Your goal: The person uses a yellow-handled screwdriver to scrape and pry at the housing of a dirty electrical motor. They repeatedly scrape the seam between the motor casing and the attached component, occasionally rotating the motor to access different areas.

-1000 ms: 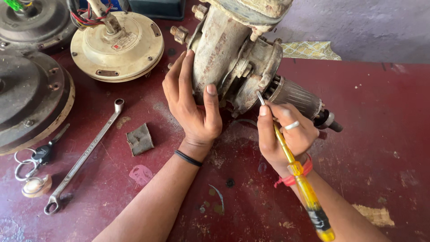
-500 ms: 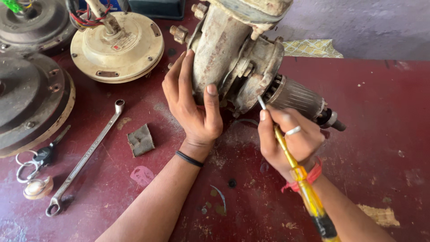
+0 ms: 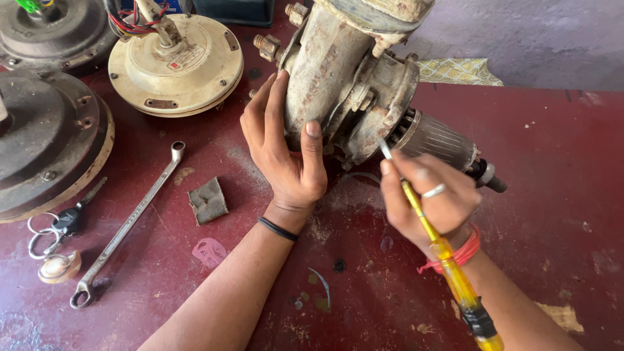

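Currently prying at the housing seam: left hand [image 3: 286,153] is clamped around the grimy motor housing [image 3: 344,84], which stands on the red bench [image 3: 552,162], while right hand [image 3: 432,198] pinches the yellow screwdriver [image 3: 435,244], tip set at the end-cover edge beside the armature [image 3: 439,140]. Next move, as I judge it, needs steady bracing and controlled tip pressure so the blade doesn't slip.

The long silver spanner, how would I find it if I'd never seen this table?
Start at the dark red table and go left of the left hand gripping the rusty grey motor housing. The long silver metal spanner lies slanted between the cream round fan motor and a key bunch. It alone is thin and straight.
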